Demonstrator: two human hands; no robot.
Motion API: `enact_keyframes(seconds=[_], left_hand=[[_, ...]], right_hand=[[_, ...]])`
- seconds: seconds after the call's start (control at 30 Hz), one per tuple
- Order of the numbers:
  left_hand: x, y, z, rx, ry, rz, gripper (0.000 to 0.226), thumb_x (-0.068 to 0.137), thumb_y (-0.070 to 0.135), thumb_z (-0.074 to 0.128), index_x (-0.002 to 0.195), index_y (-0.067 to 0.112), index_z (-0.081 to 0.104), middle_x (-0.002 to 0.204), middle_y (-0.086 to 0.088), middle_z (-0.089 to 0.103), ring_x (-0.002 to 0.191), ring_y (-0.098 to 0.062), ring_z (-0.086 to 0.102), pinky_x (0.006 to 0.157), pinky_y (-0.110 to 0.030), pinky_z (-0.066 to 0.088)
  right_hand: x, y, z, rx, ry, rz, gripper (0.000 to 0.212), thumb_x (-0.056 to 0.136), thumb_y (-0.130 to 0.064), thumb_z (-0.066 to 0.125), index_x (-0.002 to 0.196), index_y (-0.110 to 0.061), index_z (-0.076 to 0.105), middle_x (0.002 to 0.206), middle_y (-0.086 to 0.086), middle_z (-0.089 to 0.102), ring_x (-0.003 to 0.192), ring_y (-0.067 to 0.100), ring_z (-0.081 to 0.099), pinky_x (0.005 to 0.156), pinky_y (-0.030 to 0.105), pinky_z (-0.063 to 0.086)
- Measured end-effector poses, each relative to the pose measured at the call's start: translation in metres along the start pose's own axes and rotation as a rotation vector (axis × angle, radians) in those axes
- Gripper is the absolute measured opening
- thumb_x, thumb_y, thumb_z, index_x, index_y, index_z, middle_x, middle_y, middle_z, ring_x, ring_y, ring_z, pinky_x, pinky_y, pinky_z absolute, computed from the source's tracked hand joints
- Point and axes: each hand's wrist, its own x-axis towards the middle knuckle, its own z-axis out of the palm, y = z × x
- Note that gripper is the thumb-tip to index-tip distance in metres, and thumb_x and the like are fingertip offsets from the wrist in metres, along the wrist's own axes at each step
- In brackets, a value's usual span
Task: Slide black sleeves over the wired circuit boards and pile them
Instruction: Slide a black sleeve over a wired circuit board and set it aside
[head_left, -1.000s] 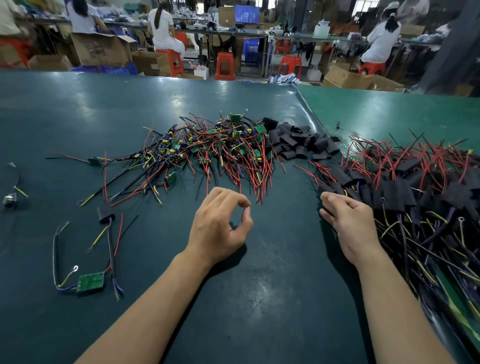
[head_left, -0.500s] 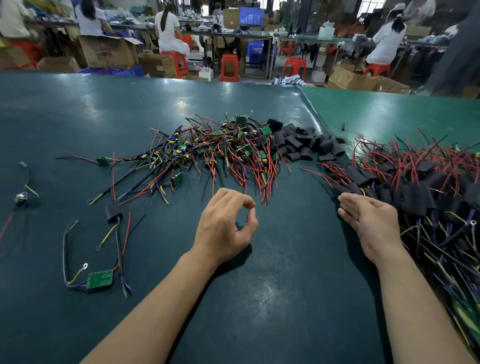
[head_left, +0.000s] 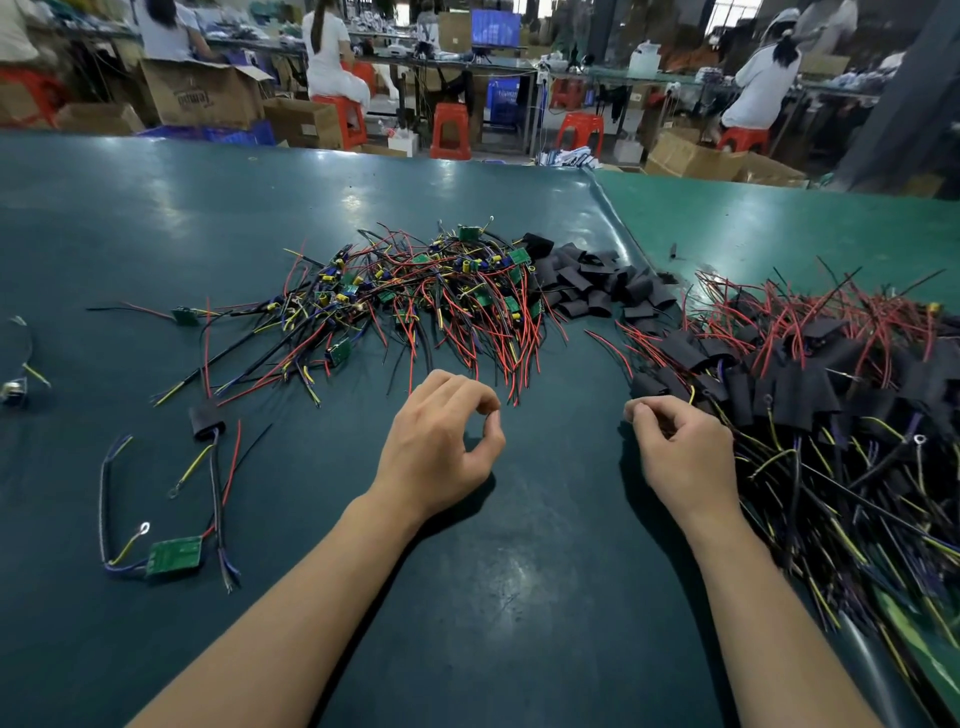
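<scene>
My left hand (head_left: 436, 441) rests on the dark green surface (head_left: 218, 218) with its fingers loosely curled, thumb and forefinger nearly meeting in a ring, and nothing held between them as far as I can see. My right hand (head_left: 680, 447) lies with its fingers curled in at the near edge of the finished pile (head_left: 810, 374) of sleeved boards on my right; whether it pinches a wire there or holds nothing, I cannot tell. The unsleeved wired circuit boards (head_left: 415, 291) sit in a tangled heap straight ahead of my left hand, just beyond its knuckles, so that hand is the nearer one for the next pick. Most of their red leads run towards me, their cut tips ending just short of my left hand, with the green boards farther back; the long axis of the bundle therefore lies roughly away from me, fanning leftward at its left side. The loose black sleeves (head_left: 597, 283) lie in a small heap at the heap's far right, beyond and between my two hands, closer to the right one. I judge the next move to be a forward reach with the left for a board while the right goes for a sleeve.
</scene>
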Motion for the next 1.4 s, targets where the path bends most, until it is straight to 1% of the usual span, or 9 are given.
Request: enact_keyframes(seconds=[0.13,0.33,0.5,0.63,0.73,0.93,1.07,1.23,1.4], left_hand=[[-0.001,-0.001,0.000,0.005,-0.001,-0.005,0.003,0.082,0.009,0.066,0.082,0.006,0.064,0.080,0.000,0.064,0.079,-0.023,0.055,0.070,-0.035,0.049],[0.000,0.000,0.001,0.016,-0.016,-0.026,0.003,0.082,0.009,0.066,0.083,0.006,0.064,0.080,-0.001,0.065,0.080,-0.024,0.056,0.070,-0.040,0.050],[0.002,0.001,0.004,0.098,-0.068,-0.140,0.008,0.082,0.011,0.067,0.087,0.006,0.065,0.086,-0.002,0.066,0.085,-0.028,0.057,0.077,-0.044,0.048],[0.004,0.000,0.009,0.192,-0.125,-0.170,0.016,0.083,0.020,0.066,0.094,0.008,0.065,0.093,-0.005,0.065,0.092,-0.029,0.056,0.079,-0.042,0.044],[0.004,0.000,0.010,0.233,-0.169,-0.213,0.020,0.085,0.026,0.061,0.098,0.011,0.064,0.096,-0.003,0.063,0.095,-0.027,0.052,0.083,-0.041,0.042],[0.005,0.001,0.011,0.233,-0.182,-0.226,0.017,0.084,0.025,0.059,0.090,0.010,0.063,0.087,-0.005,0.061,0.088,-0.028,0.051,0.077,-0.041,0.043],[0.006,0.000,0.012,0.233,-0.209,-0.238,0.017,0.085,0.027,0.056,0.086,0.010,0.059,0.086,-0.004,0.060,0.088,-0.026,0.050,0.078,-0.040,0.042],[0.006,0.000,0.011,0.225,-0.214,-0.255,0.015,0.085,0.026,0.057,0.083,0.011,0.058,0.085,-0.003,0.059,0.087,-0.024,0.048,0.078,-0.037,0.041],[0.007,0.001,0.010,0.204,-0.223,-0.269,0.014,0.086,0.024,0.057,0.086,0.011,0.060,0.086,-0.001,0.060,0.087,-0.023,0.048,0.080,-0.037,0.041]], right_hand=[[-0.002,-0.001,0.001,0.020,0.015,-0.015,0.015,0.092,-0.017,0.061,0.088,-0.017,0.076,0.074,-0.014,0.069,0.073,-0.004,0.061,0.065,0.006,0.041],[-0.004,-0.006,0.003,0.031,-0.002,-0.045,0.015,0.093,-0.017,0.060,0.090,-0.019,0.074,0.077,-0.010,0.071,0.071,-0.004,0.061,0.063,0.008,0.043],[0.001,-0.028,0.009,0.058,-0.009,-0.113,0.019,0.094,-0.014,0.058,0.109,-0.018,0.069,0.090,-0.006,0.071,0.076,-0.003,0.062,0.072,0.002,0.043],[0.017,-0.053,0.036,-0.122,-0.264,-0.187,0.020,0.094,-0.022,0.059,0.110,-0.014,0.069,0.104,-0.001,0.069,0.094,0.011,0.062,0.092,0.028,0.049],[0.037,-0.071,0.066,-0.230,-0.365,-0.144,0.028,0.094,-0.031,0.056,0.115,-0.015,0.067,0.111,0.003,0.068,0.103,0.022,0.062,0.091,0.037,0.050],[0.085,-0.085,0.115,-0.364,-0.337,0.030,0.030,0.096,-0.032,0.055,0.106,-0.004,0.054,0.116,0.018,0.058,0.099,0.036,0.057,0.073,0.034,0.039],[0.099,-0.078,0.120,-0.343,-0.286,0.116,0.027,0.095,-0.034,0.062,0.095,-0.007,0.065,0.107,0.014,0.068,0.096,0.033,0.062,0.072,0.033,0.043],[0.111,-0.085,0.091,-0.201,-0.153,0.007,0.018,0.095,-0.027,0.060,0.084,-0.019,0.073,0.095,0.005,0.074,0.091,0.025,0.067,0.085,0.037,0.054],[0.122,-0.114,0.044,0.066,0.027,-0.157,0.018,0.092,-0.026,0.066,0.090,-0.012,0.077,0.082,0.004,0.073,0.074,0.016,0.062,0.078,0.032,0.053]])
